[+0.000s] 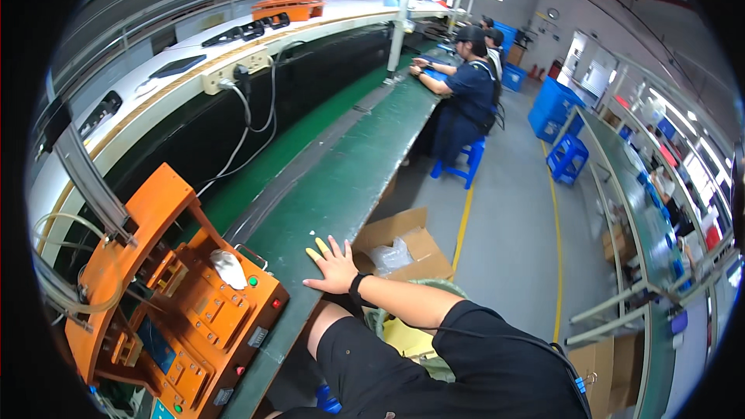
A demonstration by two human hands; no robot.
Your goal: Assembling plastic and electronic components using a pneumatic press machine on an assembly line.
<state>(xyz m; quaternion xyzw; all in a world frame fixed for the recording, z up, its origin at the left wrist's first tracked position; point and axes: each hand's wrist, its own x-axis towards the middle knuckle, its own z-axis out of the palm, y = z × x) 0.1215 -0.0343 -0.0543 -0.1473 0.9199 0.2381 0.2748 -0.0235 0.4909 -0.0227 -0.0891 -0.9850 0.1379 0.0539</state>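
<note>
My right hand (334,269) lies palm down on the green bench top (310,209), fingers spread and nothing held. Two of its fingers wear yellow finger cots, and a black band circles the wrist. A tiny white scrap (312,233) is just beyond the fingertips. To the left of the hand stands an orange press fixture (209,310) with green and red buttons along its front. On its near ledge rests a crumpled white cloth or glove (228,268). My left hand is outside the picture.
Beside the bench, an open cardboard box (431,244) holds clear plastic, near a lined bin (407,337) with yellow material. Farther along, a person (469,77) sits on a blue stool (466,159). Cables hang from a power strip (233,71). Shelving (621,186) stands right.
</note>
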